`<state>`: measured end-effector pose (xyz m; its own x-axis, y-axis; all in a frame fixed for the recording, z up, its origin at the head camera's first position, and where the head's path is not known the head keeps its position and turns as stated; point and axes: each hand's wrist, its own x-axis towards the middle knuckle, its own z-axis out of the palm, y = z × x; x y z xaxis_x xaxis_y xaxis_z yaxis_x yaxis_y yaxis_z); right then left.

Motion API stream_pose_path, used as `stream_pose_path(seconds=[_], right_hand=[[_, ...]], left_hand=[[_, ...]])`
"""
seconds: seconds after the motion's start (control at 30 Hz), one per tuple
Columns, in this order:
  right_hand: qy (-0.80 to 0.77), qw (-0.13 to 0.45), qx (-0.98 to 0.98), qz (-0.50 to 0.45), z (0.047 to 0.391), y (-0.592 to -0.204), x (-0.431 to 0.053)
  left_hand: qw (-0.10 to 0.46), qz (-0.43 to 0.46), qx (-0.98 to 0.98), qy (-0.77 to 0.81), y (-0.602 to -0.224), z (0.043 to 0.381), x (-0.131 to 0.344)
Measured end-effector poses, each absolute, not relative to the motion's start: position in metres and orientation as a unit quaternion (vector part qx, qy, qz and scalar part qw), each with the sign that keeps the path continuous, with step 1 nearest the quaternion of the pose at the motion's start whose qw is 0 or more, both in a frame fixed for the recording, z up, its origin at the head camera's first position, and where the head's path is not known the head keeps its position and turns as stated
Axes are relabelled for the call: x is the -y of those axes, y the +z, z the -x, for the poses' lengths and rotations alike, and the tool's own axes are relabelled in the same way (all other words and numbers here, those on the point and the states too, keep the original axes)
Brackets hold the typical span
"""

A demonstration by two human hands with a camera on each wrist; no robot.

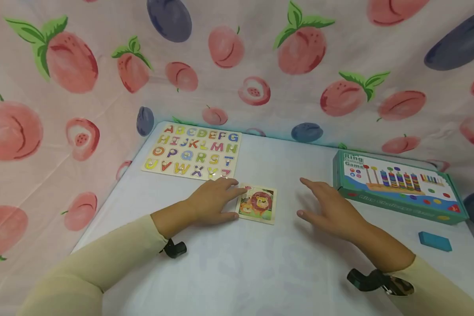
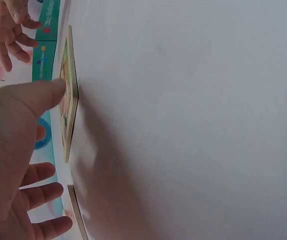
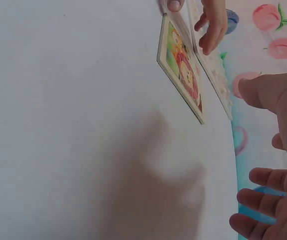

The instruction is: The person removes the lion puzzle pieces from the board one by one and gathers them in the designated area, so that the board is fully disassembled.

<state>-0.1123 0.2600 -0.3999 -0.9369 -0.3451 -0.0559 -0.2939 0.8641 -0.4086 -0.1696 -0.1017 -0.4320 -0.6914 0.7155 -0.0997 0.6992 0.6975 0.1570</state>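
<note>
A small square wooden puzzle [image 1: 256, 204] with a lion picture lies flat on the white table, between the two hands. My left hand [image 1: 211, 202] is at its left edge, fingers and thumb spread apart and holding nothing. In the left wrist view the thumb overlaps the near side of the puzzle [image 2: 69, 100]. My right hand [image 1: 332, 210] hovers to the right of the puzzle, thumb apart from the extended fingers, with nothing in it. The right wrist view shows a gap between this hand [image 3: 278, 165] and the puzzle [image 3: 181, 70].
Behind the left hand lies a wooden alphabet board [image 1: 193, 151] with colourful letters. A green Ring Challenge Game box [image 1: 399, 186] stands at the back right, and a blue block [image 1: 435, 241] lies in front of it. Fruit-patterned cloth [image 1: 229, 92] rises along the table's back and left.
</note>
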Motion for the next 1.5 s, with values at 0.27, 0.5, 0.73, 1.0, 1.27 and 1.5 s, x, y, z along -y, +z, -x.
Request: stream_pose_path(seconds=[0.27,0.5,0.73,1.0,1.27,1.5], right_hand=[[-0.261,0.078,-0.947,0.171,0.131,-0.413,-0.246],[-0.308,0.079,-0.929,0.191,0.149,-0.425,-0.220],[-0.345,0.074,-0.913,0.206,0.171,-0.439,-0.184],[-0.373,0.085,-0.906,0.181,0.181,-0.448,-0.160],[-0.345,0.086,-0.919,0.168,0.188,-0.456,-0.149],[-0.307,0.090,-0.932,0.168,0.194,-0.461,-0.144]], left_hand=[[0.072,-0.397,-0.913,0.063,-0.435,0.168,0.097],[0.074,-0.396,-0.913,0.061,-0.441,0.165,0.094],[0.071,-0.391,-0.916,0.061,-0.443,0.162,0.096],[0.076,-0.389,-0.915,0.068,-0.443,0.160,0.092],[0.089,-0.344,-0.930,0.096,-0.441,0.154,0.081],[0.096,-0.286,-0.946,0.122,-0.438,0.152,0.068]])
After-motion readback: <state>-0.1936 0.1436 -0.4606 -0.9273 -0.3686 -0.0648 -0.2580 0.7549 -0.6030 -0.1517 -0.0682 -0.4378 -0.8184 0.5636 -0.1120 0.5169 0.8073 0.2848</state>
